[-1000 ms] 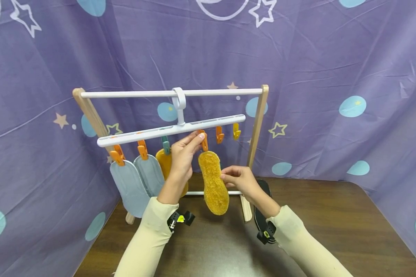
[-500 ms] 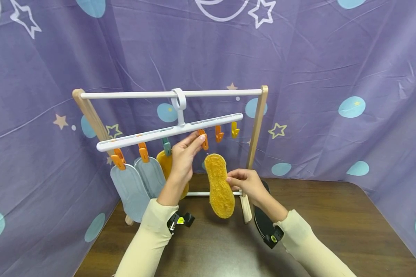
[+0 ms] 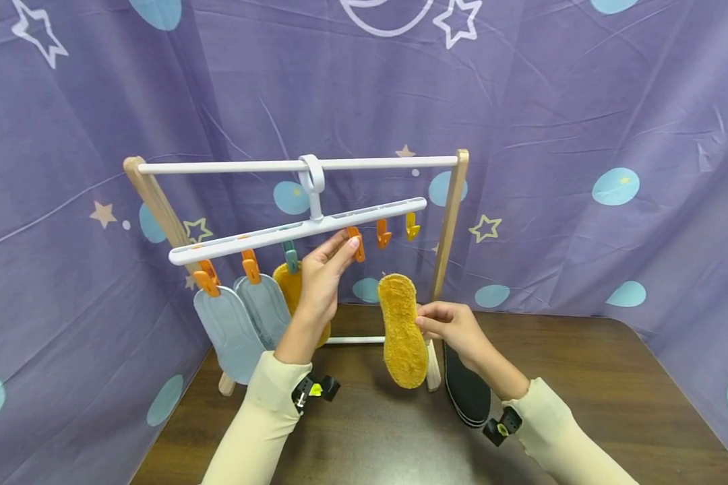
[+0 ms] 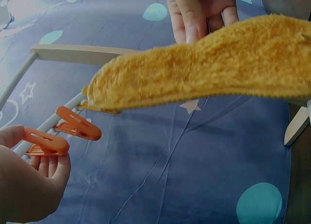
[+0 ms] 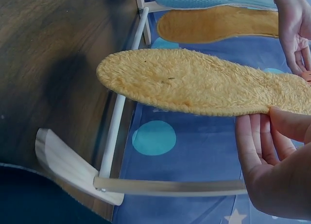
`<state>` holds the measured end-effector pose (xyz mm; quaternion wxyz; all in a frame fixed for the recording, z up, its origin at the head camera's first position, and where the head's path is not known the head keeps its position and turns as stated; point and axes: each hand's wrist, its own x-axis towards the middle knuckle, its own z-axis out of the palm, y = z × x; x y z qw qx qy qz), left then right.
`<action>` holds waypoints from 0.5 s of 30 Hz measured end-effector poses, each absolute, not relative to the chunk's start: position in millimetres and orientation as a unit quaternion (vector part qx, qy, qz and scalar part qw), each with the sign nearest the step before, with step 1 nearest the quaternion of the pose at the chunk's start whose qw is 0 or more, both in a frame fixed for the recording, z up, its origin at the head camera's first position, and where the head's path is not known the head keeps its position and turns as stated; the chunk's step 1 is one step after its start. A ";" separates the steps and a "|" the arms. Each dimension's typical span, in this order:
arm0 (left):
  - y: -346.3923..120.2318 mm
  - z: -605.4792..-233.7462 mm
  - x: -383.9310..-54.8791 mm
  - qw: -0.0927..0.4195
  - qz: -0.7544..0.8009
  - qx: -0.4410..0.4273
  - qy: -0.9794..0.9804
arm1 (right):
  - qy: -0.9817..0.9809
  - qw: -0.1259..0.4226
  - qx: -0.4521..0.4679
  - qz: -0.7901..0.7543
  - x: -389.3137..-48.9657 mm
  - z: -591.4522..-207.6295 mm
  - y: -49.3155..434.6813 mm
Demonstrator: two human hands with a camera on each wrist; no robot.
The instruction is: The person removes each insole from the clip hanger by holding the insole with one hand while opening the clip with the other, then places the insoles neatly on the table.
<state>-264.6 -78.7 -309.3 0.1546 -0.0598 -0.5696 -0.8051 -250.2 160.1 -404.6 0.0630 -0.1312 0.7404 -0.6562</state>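
Note:
My left hand [image 3: 323,279] pinches an orange clip [image 3: 356,245] on the white hanger bar [image 3: 370,217]. In the left wrist view the thumb presses that clip [image 4: 47,142] from one side, with fingers on the other. My right hand [image 3: 451,327] holds a fuzzy yellow insole [image 3: 403,331] by its side edge, between thumb and fingers. The insole is upright, below and to the right of the clip and apart from it. Two grey-blue insoles [image 3: 229,333] and another yellow insole [image 3: 288,286] hang from clips on the left; my left arm partly covers the yellow one.
The hanger hooks over a white rod [image 3: 230,166] on a wooden-legged rack [image 3: 451,222]. An orange clip [image 3: 383,234] and a yellow clip [image 3: 412,228] hang on the bar's right end. Dark insoles [image 3: 466,387] lie on the wooden table [image 3: 582,377] under my right forearm.
My right hand has moved right and slightly down with the yellow insole, away from the orange clip. My left hand stays on the clip, and more of the dark insoles shows.

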 end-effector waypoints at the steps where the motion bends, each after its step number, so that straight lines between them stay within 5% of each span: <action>1: -78.4 -309.7 -264.8 0.155 -0.805 -0.059 -0.569 | 0.740 0.063 -0.132 -0.657 -249.1 -404.7 162.7; 15: -77.4 -311.7 -268.5 0.158 -0.810 -0.077 -0.559 | 0.754 0.061 -0.128 -0.642 -233.2 -399.9 203.3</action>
